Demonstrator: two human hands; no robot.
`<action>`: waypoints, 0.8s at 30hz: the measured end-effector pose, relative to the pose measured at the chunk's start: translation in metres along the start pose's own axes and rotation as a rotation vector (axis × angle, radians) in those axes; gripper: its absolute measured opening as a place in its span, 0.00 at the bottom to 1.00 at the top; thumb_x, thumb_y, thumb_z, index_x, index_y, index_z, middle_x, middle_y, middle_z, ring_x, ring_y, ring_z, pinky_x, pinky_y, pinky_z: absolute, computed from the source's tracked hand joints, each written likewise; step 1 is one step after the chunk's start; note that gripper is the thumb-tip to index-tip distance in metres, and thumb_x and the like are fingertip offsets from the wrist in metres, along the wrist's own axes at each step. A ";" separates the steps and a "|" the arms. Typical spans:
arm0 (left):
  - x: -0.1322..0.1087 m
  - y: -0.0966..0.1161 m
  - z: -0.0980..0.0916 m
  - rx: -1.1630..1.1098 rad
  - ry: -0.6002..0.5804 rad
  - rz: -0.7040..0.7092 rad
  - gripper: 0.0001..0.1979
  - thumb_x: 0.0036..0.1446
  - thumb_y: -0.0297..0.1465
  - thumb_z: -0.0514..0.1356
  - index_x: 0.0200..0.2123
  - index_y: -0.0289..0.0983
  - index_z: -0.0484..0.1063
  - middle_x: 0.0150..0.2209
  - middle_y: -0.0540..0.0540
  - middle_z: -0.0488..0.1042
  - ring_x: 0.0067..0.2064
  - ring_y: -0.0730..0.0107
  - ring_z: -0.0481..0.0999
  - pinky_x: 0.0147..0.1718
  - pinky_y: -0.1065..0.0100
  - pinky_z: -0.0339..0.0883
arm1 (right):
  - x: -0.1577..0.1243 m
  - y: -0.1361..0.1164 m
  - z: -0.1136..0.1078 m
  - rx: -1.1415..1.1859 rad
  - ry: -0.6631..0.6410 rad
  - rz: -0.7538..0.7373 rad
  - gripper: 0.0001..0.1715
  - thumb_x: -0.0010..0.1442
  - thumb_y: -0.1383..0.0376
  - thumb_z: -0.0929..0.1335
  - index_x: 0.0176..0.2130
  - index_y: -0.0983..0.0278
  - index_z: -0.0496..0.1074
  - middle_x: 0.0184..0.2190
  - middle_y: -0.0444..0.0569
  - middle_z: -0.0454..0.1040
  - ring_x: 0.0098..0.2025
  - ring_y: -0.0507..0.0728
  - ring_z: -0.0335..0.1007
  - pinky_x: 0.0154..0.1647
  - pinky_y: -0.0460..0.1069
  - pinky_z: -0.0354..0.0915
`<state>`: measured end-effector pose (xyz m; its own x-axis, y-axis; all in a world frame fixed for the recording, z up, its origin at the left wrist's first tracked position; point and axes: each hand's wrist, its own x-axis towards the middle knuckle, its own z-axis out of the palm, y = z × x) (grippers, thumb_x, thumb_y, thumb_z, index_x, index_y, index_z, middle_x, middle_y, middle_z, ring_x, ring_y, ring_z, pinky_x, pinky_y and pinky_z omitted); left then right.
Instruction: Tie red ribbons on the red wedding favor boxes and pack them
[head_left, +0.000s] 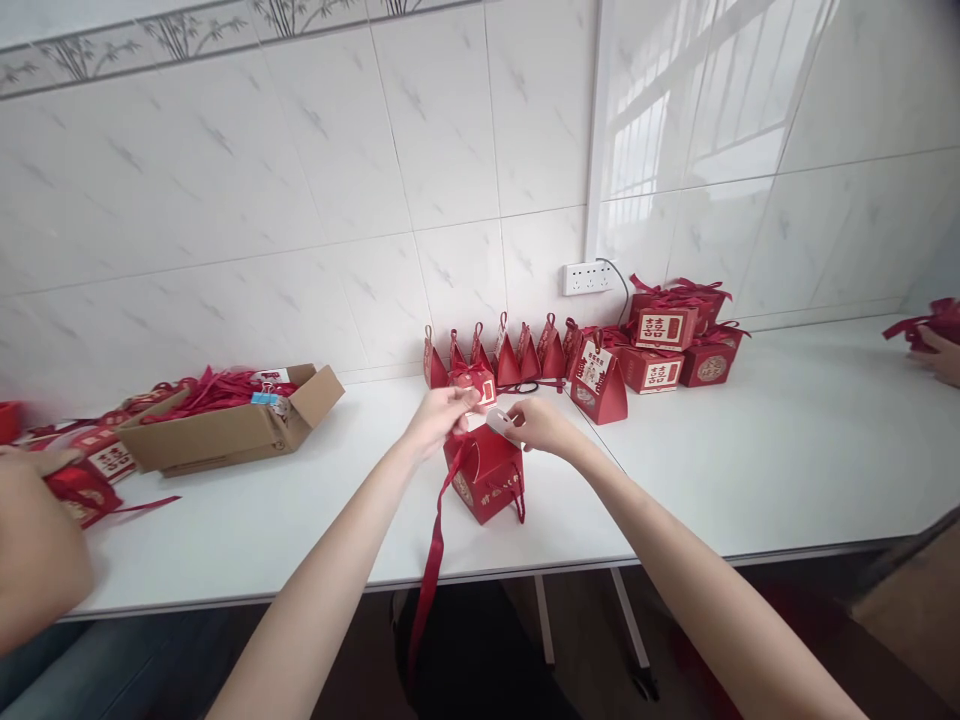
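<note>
A red gift box [487,490] with gold print and a dark red cord handle stands at the table's front, below both hands. My left hand [439,420] is closed above the box's left side, pinching a red ribbon [433,560] that trails down over the table edge. Between the fingertips of my right hand [541,425] is a small white tag [498,420], held over the top of the box. Right behind my left hand sits a smaller red box [484,388] with a bow, partly covered by the fingers.
Several red triangular boxes [529,355] line the wall, with one bigger tagged box [600,388] in front. Stacked ribboned boxes [664,370] stand right. A cardboard box [217,445] of red ribbons lies left. Other people's hands [939,355] hold red boxes at both sides.
</note>
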<state>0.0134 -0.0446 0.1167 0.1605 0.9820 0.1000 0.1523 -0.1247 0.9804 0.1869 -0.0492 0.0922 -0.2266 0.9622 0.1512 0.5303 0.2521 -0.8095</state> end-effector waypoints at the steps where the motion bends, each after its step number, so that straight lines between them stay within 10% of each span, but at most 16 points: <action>1: -0.001 -0.003 0.002 0.068 -0.037 -0.049 0.15 0.49 0.40 0.64 0.30 0.32 0.69 0.25 0.45 0.75 0.15 0.83 0.61 0.15 0.75 0.51 | -0.001 0.007 0.003 0.032 -0.013 0.004 0.05 0.49 0.68 0.69 0.24 0.66 0.68 0.22 0.47 0.73 0.23 0.55 0.73 0.22 0.46 0.65; 13: 0.005 -0.008 0.016 0.358 -0.093 -0.224 0.11 0.45 0.35 0.65 0.29 0.34 0.70 0.26 0.43 0.78 0.16 0.76 0.69 0.12 0.76 0.43 | -0.001 0.024 0.014 0.262 -0.007 0.029 0.06 0.51 0.66 0.70 0.31 0.66 0.70 0.26 0.46 0.72 0.24 0.52 0.72 0.16 0.42 0.68; 20: 0.002 -0.007 0.017 0.399 -0.105 -0.205 0.13 0.46 0.35 0.64 0.33 0.35 0.68 0.26 0.45 0.77 0.16 0.76 0.69 0.12 0.77 0.43 | -0.003 0.020 0.009 0.346 -0.045 0.057 0.25 0.54 0.61 0.68 0.50 0.66 0.65 0.33 0.49 0.74 0.29 0.53 0.71 0.19 0.43 0.69; 24: 0.006 -0.009 0.018 0.435 -0.108 -0.173 0.13 0.46 0.35 0.64 0.33 0.35 0.68 0.25 0.45 0.77 0.16 0.76 0.69 0.12 0.77 0.45 | 0.002 0.014 0.007 0.554 -0.062 0.084 0.12 0.59 0.64 0.62 0.38 0.68 0.71 0.33 0.51 0.75 0.32 0.52 0.71 0.25 0.42 0.68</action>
<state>0.0310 -0.0401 0.1052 0.1941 0.9760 -0.0992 0.5756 -0.0314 0.8172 0.1879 -0.0445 0.0773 -0.2589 0.9644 0.0534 0.0442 0.0671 -0.9968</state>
